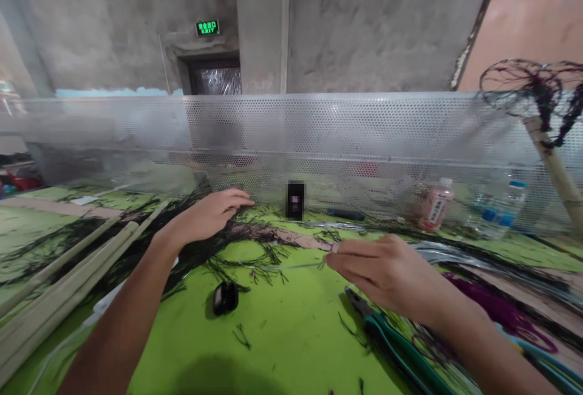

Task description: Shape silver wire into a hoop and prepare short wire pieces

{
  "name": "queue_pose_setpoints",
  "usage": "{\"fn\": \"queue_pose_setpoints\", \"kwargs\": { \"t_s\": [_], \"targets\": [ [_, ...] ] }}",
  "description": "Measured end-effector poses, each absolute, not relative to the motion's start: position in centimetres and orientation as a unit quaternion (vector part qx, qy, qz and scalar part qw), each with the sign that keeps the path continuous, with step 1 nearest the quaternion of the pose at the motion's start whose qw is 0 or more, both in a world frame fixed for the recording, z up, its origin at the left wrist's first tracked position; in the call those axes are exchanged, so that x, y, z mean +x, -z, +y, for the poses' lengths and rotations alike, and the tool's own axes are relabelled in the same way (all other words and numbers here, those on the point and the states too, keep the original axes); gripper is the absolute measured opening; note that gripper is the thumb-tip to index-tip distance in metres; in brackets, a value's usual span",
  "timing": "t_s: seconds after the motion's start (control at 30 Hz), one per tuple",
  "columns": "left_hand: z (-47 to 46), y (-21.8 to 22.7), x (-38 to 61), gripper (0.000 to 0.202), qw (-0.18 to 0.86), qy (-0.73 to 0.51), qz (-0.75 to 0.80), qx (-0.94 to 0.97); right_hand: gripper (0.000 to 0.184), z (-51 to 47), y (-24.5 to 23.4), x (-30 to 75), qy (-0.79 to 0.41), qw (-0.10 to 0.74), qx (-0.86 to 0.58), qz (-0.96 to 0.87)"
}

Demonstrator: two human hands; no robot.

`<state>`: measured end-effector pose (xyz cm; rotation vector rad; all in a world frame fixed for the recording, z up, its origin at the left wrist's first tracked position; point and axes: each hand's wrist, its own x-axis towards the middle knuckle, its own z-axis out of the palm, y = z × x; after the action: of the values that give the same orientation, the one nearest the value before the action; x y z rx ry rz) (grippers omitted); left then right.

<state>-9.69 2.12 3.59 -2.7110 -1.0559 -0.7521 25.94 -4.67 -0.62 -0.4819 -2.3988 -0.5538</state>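
My left hand (218, 209) reaches over a heap of black artificial twigs (191, 255), its fingers loosely stretched to the right, with nothing visible in them. On the right, the thumb and fingers of my right hand (380, 264) are pinched together on a thin silvery wire (296, 267), which runs left over the green table (273, 328). Near the wire's left end lies a loop of black twigs (241, 261). Under my right forearm lie green-handled pliers (394, 340), partly hidden. A small glossy black case (225, 298) sits between my arms.
Pale poles (77, 288) lie at the left. A phone-like upright device (296, 200) stands before the perforated metal screen (355, 133). A pink bottle (436, 205), a clear water bottle (503, 211), bundled wire (473, 258) and purple strands (496, 310) are on the right.
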Motion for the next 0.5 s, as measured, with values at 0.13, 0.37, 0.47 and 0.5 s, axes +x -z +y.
{"fn": "queue_pose_setpoints", "kwargs": {
  "t_s": [0.13, 0.37, 0.47, 0.5],
  "targets": [
    [-2.8, -2.7, -4.7, 0.03, 0.031, 0.193, -0.298, -0.934, 0.031, -3.4, 1.0, 26.1, 0.159, 0.298, -0.195, -0.921],
    [-5.2, 0.2, 0.1, 0.012, 0.077, 0.288, -0.291, -0.909, 0.025, -3.9, 0.8, 27.2, 0.12, 0.335, -0.209, -0.911],
    [-4.5, 0.6, 0.1, 0.009, 0.114, 0.337, -0.256, -0.899, 0.023, -4.1, 0.7, 27.3, 0.147, 0.344, -0.21, -0.903],
    [-4.3, 0.7, 0.0, 0.009, 0.134, 0.35, -0.242, -0.895, 0.023, -4.1, 0.7, 27.3, 0.173, 0.336, -0.21, -0.902]
  ]
}}
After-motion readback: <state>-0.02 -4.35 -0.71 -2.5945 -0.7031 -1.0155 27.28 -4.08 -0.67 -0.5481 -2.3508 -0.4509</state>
